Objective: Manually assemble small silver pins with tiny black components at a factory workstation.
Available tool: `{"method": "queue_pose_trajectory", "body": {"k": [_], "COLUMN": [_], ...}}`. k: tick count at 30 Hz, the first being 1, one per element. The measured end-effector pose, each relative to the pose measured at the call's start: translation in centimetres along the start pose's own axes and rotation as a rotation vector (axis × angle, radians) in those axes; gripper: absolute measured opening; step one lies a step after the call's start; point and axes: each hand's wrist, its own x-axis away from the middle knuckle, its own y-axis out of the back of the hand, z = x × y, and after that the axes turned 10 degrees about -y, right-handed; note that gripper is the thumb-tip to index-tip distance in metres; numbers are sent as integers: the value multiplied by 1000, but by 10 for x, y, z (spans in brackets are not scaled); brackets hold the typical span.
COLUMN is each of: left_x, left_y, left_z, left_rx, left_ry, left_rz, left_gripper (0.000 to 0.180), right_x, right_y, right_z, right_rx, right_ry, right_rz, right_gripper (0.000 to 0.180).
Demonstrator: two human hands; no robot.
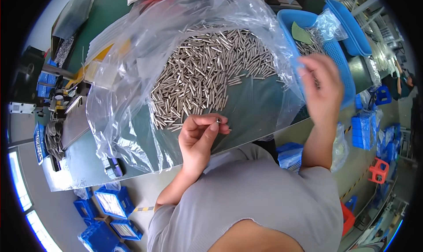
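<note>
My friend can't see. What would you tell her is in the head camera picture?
A person's left hand pinches one small silver metal pin beside a heap of silver pins on clear plastic sheeting. The blurred right hand is raised by a blue plastic basket.

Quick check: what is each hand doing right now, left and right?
Left hand: closed, pinching one small metal pin.
Right hand: blurred above the blue basket; grip cannot be told.

metal pin | small, silvery | pinched end-on in left-hand fingers
</note>
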Motion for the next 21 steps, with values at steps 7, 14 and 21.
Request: {"method": "queue_pose_trajectory", "body": {"k": [7,14,21], "left_x": [1,3,1], "left_y": [1,4,2], "left_z": [-4,-2,-4], "left_rx": [19,35,13], "left_ry": [19,1,11], "left_rz": [-6,1,9], "left_gripper": [6,7,7], "right_x": [26,28,30], "right_y": [-78,-81,-81], "right_z": [18,18,16], "right_rx": [-304,-159,-156], "right_ry": [186,290,262], "right_rz": [638,622,602], "right_gripper": [22,18,15]}}
